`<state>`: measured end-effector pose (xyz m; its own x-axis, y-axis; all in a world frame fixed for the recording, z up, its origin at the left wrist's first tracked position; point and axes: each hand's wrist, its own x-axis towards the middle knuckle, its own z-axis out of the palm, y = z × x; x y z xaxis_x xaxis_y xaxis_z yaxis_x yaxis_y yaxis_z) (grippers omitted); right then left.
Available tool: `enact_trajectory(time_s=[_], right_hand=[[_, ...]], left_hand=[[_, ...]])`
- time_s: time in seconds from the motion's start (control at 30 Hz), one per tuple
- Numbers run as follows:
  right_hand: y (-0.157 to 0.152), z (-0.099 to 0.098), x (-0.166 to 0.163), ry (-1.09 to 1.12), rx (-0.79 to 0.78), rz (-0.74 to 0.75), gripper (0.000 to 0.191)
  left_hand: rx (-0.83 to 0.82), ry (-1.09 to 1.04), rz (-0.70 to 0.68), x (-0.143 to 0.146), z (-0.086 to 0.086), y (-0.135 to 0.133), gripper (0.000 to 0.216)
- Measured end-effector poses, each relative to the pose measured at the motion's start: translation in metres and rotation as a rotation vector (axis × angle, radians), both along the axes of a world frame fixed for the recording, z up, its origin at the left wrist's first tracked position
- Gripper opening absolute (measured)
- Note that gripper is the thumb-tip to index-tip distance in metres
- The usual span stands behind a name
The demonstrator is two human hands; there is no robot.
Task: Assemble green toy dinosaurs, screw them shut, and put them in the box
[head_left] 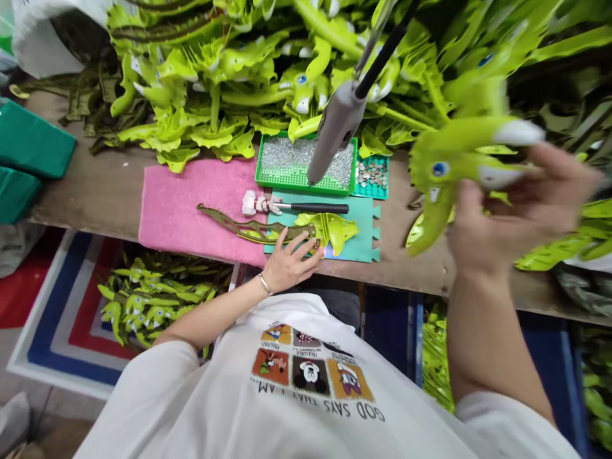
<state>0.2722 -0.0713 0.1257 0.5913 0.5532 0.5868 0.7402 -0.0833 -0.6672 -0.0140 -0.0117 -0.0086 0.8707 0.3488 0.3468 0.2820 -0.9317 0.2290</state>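
Note:
My right hand (507, 217) is raised at the right, its fingers pinching a lime-green plastic dinosaur head (425, 175) by its white-tipped horns. The head has a blue eye and looks slightly blurred. My left hand (289, 262) lies with fingers spread on a long toy part: a lime-green plastic shell (332, 231) on the right joined by an olive-brown toothed strip (229, 222) reaching left. That part rests across a teal foam mat (366, 245) and a pink towel (191, 204). Just behind it lies a black-handled tool (320, 208) with a white wrapped head.
A green tray (306, 183) of small metal pieces and a teal tray (371, 177) of round discs stand behind the mat. A grey power screwdriver (337, 124) hangs above. Green dinosaur parts (215, 76) pile along the back; more fill a bin (148, 299) below left.

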Motion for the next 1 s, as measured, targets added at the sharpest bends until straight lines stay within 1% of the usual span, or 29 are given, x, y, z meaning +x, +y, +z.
enact_trajectory(time_s=[0.03,0.07,0.1,0.17,0.23,0.3,0.33,0.4,0.47,0.53,0.57,0.6,0.67,0.7,0.73,0.77,0.8,0.83,0.87,0.9,0.97,1.0], right_hand=[[-0.013,0.002,-0.009,0.145,0.093,0.014,0.040],[-0.023,0.000,-0.018,0.312,0.170,0.030,0.041],[-0.030,-0.007,-0.027,0.488,0.216,0.051,0.042],[-0.036,-0.029,-0.047,0.798,0.243,0.052,0.039],[-0.032,-0.058,-0.070,0.966,0.233,0.004,0.034],[-0.024,-0.082,-0.096,1.034,0.259,-0.040,0.032],[-0.020,-0.090,-0.108,1.055,0.270,-0.040,0.032],[-0.017,-0.099,-0.131,1.082,0.258,-0.014,0.030],[-0.021,-0.100,-0.146,1.096,0.207,0.013,0.029],[-0.031,-0.097,-0.148,1.113,0.095,0.043,0.033],[-0.039,-0.095,-0.145,1.123,-0.007,0.085,0.035],[-0.047,-0.092,-0.139,1.128,-0.145,0.159,0.037],[-0.062,-0.084,-0.119,1.060,-0.459,0.334,0.035],[-0.067,-0.079,-0.107,0.958,-0.564,0.376,0.033],[-0.070,-0.075,-0.093,0.808,-0.612,0.372,0.030],[-0.070,-0.071,-0.080,0.622,-0.600,0.324,0.025],[-0.068,-0.068,-0.066,0.429,-0.551,0.270,0.019],[-0.063,-0.067,-0.054,0.259,-0.507,0.251,0.018],[-0.057,-0.068,-0.043,0.140,-0.491,0.290,0.024],[-0.050,-0.070,-0.034,0.068,-0.505,0.375,0.031],[-0.038,-0.076,-0.020,0.019,-0.557,0.531,0.038],[-0.034,-0.079,-0.015,0.019,-0.582,0.575,0.038]], left_hand=[[-0.006,0.000,0.000,0.000,-0.001,-0.001,0.037],[-0.012,0.003,0.001,0.000,-0.001,-0.002,0.037],[-0.016,0.013,0.004,0.000,-0.002,-0.002,0.037],[-0.003,0.037,0.013,-0.001,-0.002,-0.004,0.038],[0.033,0.041,0.022,-0.001,-0.003,-0.006,0.040],[0.052,0.054,0.016,-0.001,-0.002,-0.008,0.041],[0.051,0.070,0.010,0.000,-0.001,-0.008,0.042],[0.035,0.106,0.008,0.000,0.003,-0.008,0.044],[0.005,0.122,0.020,0.000,0.007,-0.008,0.046],[-0.032,0.116,0.039,0.000,0.011,-0.007,0.045],[-0.048,0.116,0.045,0.000,0.012,-0.006,0.043],[-0.060,0.118,0.050,0.000,0.012,-0.006,0.041],[-0.075,0.120,0.059,0.000,0.011,-0.006,0.037],[-0.079,0.120,0.061,0.000,0.010,-0.006,0.036],[-0.082,0.118,0.061,0.000,0.008,-0.006,0.035],[-0.083,0.116,0.058,0.000,0.007,-0.005,0.034],[-0.085,0.116,0.057,0.000,0.006,-0.005,0.034],[-0.084,0.116,0.056,-0.001,0.006,-0.005,0.033],[-0.083,0.118,0.056,-0.001,0.006,-0.005,0.032],[-0.083,0.122,0.057,-0.001,0.006,-0.005,0.032],[-0.083,0.134,0.057,-0.001,0.006,-0.004,0.031],[-0.082,0.139,0.054,-0.002,0.007,-0.004,0.031]])
